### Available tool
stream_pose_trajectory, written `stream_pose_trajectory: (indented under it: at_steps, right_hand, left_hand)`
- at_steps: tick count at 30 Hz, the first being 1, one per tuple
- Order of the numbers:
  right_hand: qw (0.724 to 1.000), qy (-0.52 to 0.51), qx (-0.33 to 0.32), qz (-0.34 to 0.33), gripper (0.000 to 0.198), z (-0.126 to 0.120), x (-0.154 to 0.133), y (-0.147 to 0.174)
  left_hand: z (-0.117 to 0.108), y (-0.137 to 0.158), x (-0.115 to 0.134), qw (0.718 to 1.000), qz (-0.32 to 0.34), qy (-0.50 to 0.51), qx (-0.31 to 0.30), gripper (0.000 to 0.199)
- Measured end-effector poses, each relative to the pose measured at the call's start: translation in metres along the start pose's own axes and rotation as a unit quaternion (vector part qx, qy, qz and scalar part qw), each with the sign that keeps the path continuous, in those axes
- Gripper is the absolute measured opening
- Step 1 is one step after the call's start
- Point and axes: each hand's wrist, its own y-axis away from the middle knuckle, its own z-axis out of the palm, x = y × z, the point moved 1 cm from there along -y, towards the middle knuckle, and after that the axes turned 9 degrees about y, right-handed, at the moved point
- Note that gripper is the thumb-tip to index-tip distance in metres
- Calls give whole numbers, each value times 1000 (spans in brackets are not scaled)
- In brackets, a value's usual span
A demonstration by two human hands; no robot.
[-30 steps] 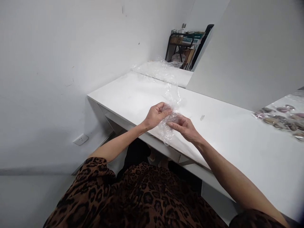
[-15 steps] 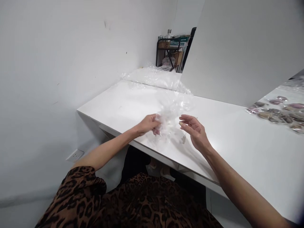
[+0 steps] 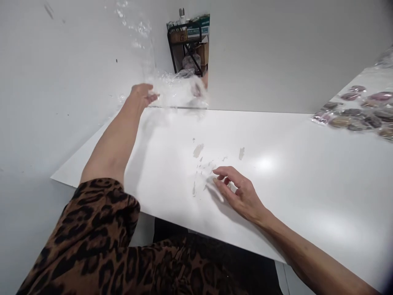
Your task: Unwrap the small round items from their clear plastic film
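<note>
My left hand [image 3: 143,95] reaches to the far left of the white table [image 3: 172,164], its fingers apart. Blurred clear plastic film [image 3: 181,94] spreads in front of its fingertips and rises above it against the wall. Whether the fingers still touch the film I cannot make out. My right hand [image 3: 238,190] hovers low over the near middle of the table. Its thumb and index finger are curved and apart, with nothing between them. Grey worn patches [image 3: 198,150] mark the tabletop just beyond that hand.
At right lie several clear-wrapped purple and brown oval pieces [image 3: 353,119]. A tall white panel [image 3: 264,57] stands along the table's back edge. Behind the gap at left is a black rack [image 3: 184,45] with boxes and a bottle. A wall [image 3: 61,102] bounds the left side.
My left hand has moved from the middle to the far left, and the clear film has gone with it. My right hand stays near the middle, now lower in view. The view has shifted.
</note>
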Motion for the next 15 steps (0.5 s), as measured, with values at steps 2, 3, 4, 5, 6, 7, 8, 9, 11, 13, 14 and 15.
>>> stream_pose_trajectory:
  at_steps: [2,3,4,5,6,7,8,9,11,13,14,15]
  right_hand:
    - [1000,1,-4,8,23,-1,6,0]
    - [1000,-1,-4,14,22,-1,8,-1]
    - [1000,-3,-2,21,21,-2,10,-1]
    - [1000,-5,-2,26,21,-2,12,-2]
    - [1000,-5,-3,29,21,-2,12,-2]
    - [1000,-3,-6,28,21,-1,12,-2]
    - [1000,0,-9,23,22,-1,12,-2]
    - [1000,5,-11,16,22,0,11,-2]
    - [1000,20,-7,-1,23,1,11,-2]
    - [999,32,-1,-13,21,2,12,-3]
    - [999,35,0,-15,20,2,13,-4]
    - [999,35,2,-15,19,2,14,-5]
  left_hand:
    - [14,-8,1,997,-41,-47,54,52]
    - [22,-7,-2,993,-41,-77,76,61]
    - [31,-3,-10,990,-22,-104,89,67]
    - [40,3,-21,988,6,-128,86,69]
    - [49,12,-34,985,33,-155,66,68]
    - [59,21,-50,982,54,-179,27,65]
    - [69,32,-66,976,63,-205,-27,62]
    - [77,42,-82,966,65,-235,-83,63]
    - [91,60,-110,939,63,-291,-171,77]
    - [97,71,-128,924,72,-318,-198,79]
    - [98,74,-132,922,79,-325,-196,69]
    - [97,77,-134,922,85,-329,-188,54]
